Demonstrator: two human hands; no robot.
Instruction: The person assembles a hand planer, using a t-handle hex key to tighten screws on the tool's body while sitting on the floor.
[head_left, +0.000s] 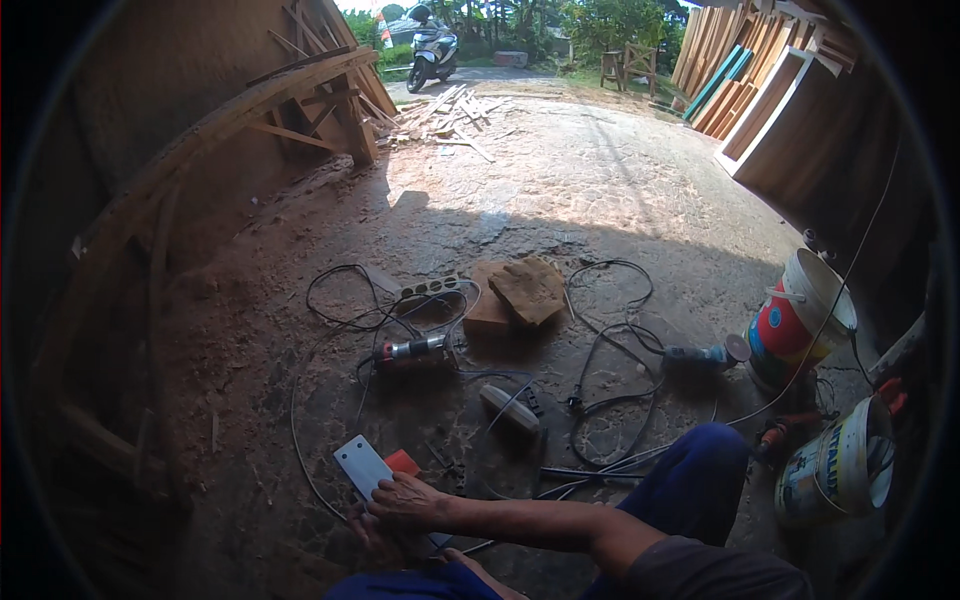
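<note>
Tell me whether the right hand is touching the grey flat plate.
Touching. The head view shows the right hand lying over the near end of the grey flat plate.

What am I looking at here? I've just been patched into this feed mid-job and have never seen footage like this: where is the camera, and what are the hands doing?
There is no machine. A person wears a wide fisheye camera on the head, looking down, so straight edges bend near the rim.

The right hand rests on a flat grey metal plate lying on the dusty floor; a small red block sits beside it. The left hand is mostly hidden beneath the right, so its grip cannot be told.

Ahead lie a power strip, tangled cables, a red-and-grey power tool, a blue power tool and wood pieces. Two paint buckets lean at right.
</note>
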